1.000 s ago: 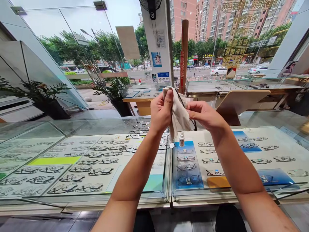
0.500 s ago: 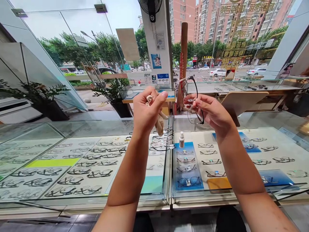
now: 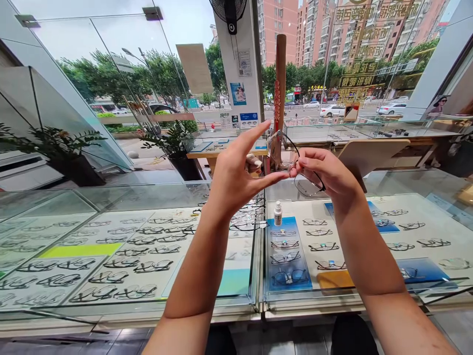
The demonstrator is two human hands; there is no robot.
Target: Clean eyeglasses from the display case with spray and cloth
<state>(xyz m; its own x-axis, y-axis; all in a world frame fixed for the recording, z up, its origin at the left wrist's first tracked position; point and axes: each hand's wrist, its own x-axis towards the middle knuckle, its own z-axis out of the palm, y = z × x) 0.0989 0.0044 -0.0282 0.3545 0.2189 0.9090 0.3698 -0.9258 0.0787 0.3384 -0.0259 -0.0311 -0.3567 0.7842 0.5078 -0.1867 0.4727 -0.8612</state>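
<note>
My right hand (image 3: 325, 172) pinches a pair of thin dark-framed glasses (image 3: 309, 184) near the bridge, holding them up above the glass counter. One lens hangs below my fingers, and the other is up and to the left. My left hand (image 3: 236, 172) has its thumb and index finger spread wide, the thumb tip at the glasses near my right fingertips. A beige cloth (image 3: 253, 162) stays tucked in its other, curled fingers. Below the glasses, a small white bottle (image 3: 278, 214) stands upright on the counter.
Glass display cases (image 3: 207, 301) with rows of eyeglasses span the front. A blue display panel (image 3: 306, 283) lies under several glasses on the right. Behind are a brown board (image 3: 373, 153), a wooden post (image 3: 281, 74), a potted plant (image 3: 185, 165) and a further glass counter (image 3: 332, 133).
My left hand has opened its thumb and index finger and moved right to the glasses. The glasses have tilted in my right hand, their upper part lower than before.
</note>
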